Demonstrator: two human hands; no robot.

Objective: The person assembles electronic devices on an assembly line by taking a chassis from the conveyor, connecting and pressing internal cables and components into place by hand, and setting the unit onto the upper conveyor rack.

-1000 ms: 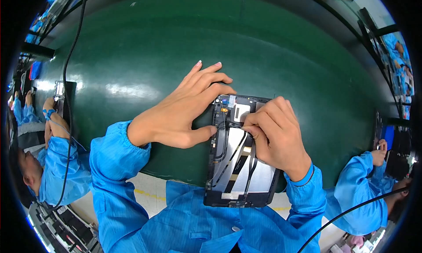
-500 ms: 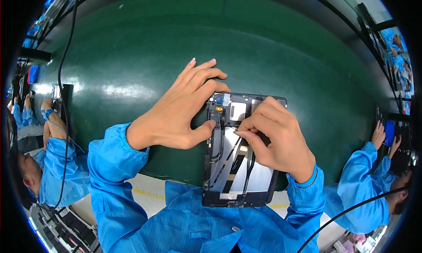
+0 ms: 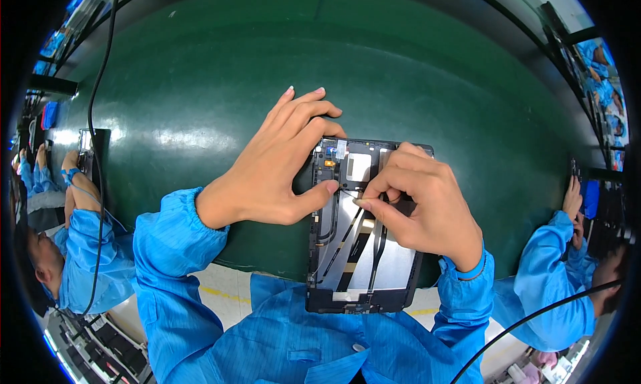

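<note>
An opened tablet (image 3: 394, 267) lies at the table's near edge, its silver inner plate, dark frame and black cables exposed. My left hand (image 3: 267, 174) spreads over its upper left corner. The left fingers are apart, with the index at the top edge and the thumb reaching onto the inside near the dark upper section. Over the tablet's upper middle, my right hand (image 3: 424, 204) is closed, thumb and index pinched together on a thin black cable (image 3: 348, 194). The cable's tip is hidden by the fingers. A small orange connector (image 3: 330, 163) shows by the left thumb.
The green table (image 3: 414, 70) stretches away beyond the tablet. A black cord (image 3: 99, 130) hangs at the left, and another black cord (image 3: 534, 319) crosses the lower right. Co-workers in blue sit at the left (image 3: 100, 247) and right (image 3: 551, 287), with a blue object (image 3: 591, 200) beside the right one.
My left thumb has slid right, further onto the tablet's inside. The right hand stays pinched at nearly the same place, and a thin dark line now shows between thumb and pinch.
</note>
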